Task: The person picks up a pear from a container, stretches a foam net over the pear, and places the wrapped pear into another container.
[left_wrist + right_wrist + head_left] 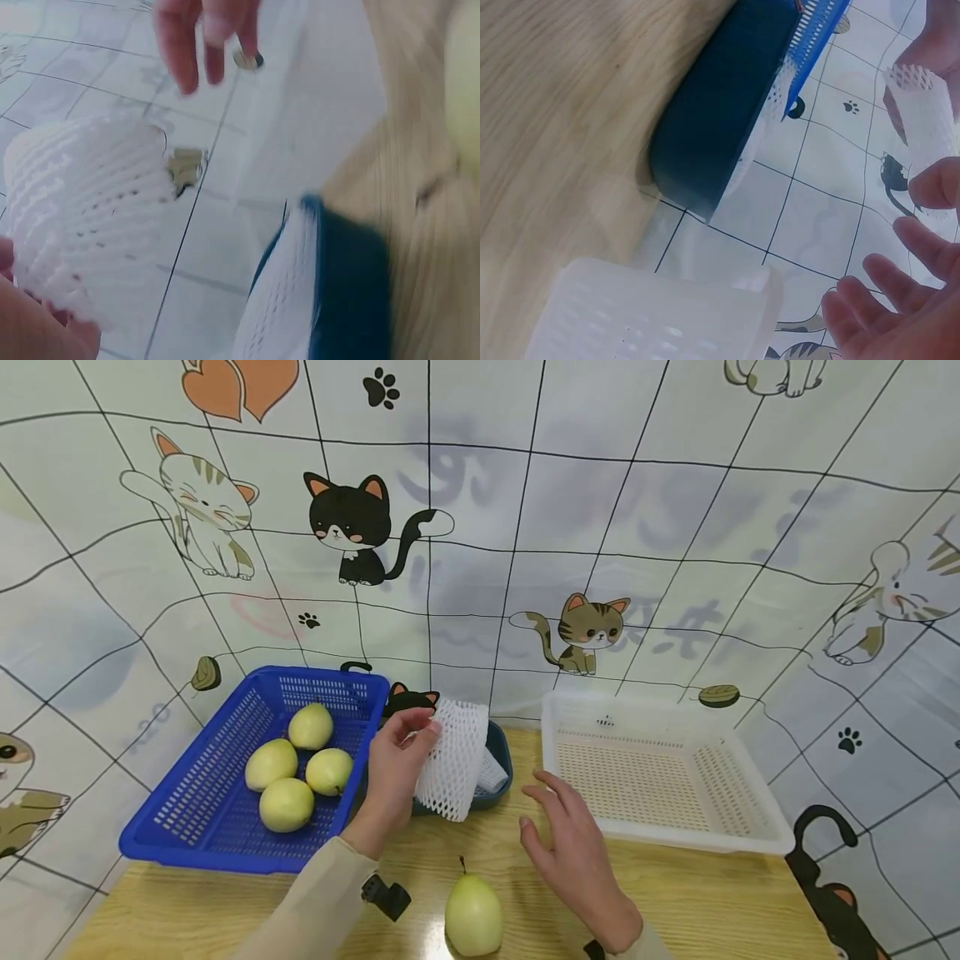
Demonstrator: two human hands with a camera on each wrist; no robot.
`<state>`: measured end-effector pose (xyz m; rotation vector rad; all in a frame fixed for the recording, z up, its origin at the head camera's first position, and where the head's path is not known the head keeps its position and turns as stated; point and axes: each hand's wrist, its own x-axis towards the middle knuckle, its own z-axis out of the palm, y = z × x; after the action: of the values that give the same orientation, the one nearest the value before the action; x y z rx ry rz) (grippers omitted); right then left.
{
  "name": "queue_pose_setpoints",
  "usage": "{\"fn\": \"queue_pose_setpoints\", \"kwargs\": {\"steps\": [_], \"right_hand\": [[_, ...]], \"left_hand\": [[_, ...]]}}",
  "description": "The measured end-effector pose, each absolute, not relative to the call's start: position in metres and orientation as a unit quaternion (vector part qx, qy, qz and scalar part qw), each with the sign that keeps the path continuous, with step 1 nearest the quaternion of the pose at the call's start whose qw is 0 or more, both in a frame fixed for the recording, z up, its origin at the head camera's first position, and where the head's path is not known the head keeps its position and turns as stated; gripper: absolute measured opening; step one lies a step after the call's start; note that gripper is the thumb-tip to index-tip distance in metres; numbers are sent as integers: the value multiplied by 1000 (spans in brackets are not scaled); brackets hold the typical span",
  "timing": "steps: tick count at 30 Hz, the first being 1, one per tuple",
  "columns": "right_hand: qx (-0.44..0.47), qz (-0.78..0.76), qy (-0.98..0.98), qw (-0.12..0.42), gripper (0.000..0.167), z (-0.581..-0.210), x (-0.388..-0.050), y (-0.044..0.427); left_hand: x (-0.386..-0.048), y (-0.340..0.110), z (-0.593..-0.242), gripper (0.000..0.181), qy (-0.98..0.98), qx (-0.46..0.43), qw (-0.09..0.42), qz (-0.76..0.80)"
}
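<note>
The left hand [397, 768] pinches a white foam net sleeve [454, 760] at its upper left edge, holding it above a dark teal container [497, 745]. In the left wrist view the sleeve [94, 217] looks flattened and wide. More white netting [491, 772] lies inside the container. The right hand [573, 852], fingers spread and slightly bent, hovers right of the sleeve and touches nothing; in the right wrist view its fingers [885, 289] are apart from the sleeve [922, 112]. A yellow-green pear [474, 917] stands stem up on the table between the forearms.
A blue basket [217, 860] with several pears [287, 804] stands at the left. At the right is a white basket [675, 835] with nothing in it. Behind them hangs a cat-patterned cloth [480, 568]. The wooden table [712, 902] shows in front.
</note>
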<state>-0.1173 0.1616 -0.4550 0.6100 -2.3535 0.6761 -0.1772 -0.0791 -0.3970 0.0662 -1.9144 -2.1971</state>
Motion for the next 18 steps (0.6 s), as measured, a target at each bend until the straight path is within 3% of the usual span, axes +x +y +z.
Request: {"fn": "queue_pose_setpoints", "kwargs": {"steps": [9, 18], "right_hand": [[240, 317, -869, 295, 59, -449, -114, 151], [284, 412, -830, 244, 66, -449, -118, 140]], "left_hand": [[-170, -65, -404, 12, -515, 91, 75, -849], [-169, -56, -408, 11, -442, 124, 45, -887]]}}
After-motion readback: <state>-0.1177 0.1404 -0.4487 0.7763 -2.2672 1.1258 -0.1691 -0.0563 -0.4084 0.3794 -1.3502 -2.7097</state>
